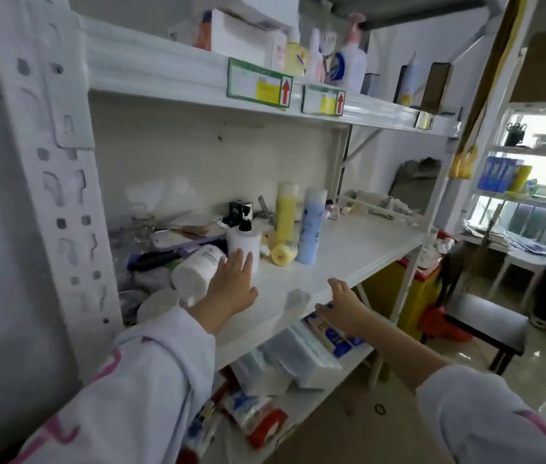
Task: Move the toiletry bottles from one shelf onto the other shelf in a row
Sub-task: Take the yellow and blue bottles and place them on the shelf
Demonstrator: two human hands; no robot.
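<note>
My left hand (231, 286) grips a white labelled bottle (198, 271), tilted with its base toward me, over the left end of the middle shelf (348, 252). Just beyond my fingertips stands a white pump bottle (244, 242) with a black pump. To its right a yellow tube (285, 219) stands on its cap, and a light blue bottle (311, 226) is beside it. My right hand (345, 304) hovers open at the shelf's front edge, holding nothing. The upper shelf (164, 72) carries more bottles, among them a white one with a pink pump (348, 61).
Clutter fills the middle shelf's left back corner: a mirror-like board (181, 234), dark tools, a small black box (240, 211). Packaged goods (298, 356) sit on the lower shelf. A yellow and red bin (408, 293) and a dark bench (489, 326) stand to the right.
</note>
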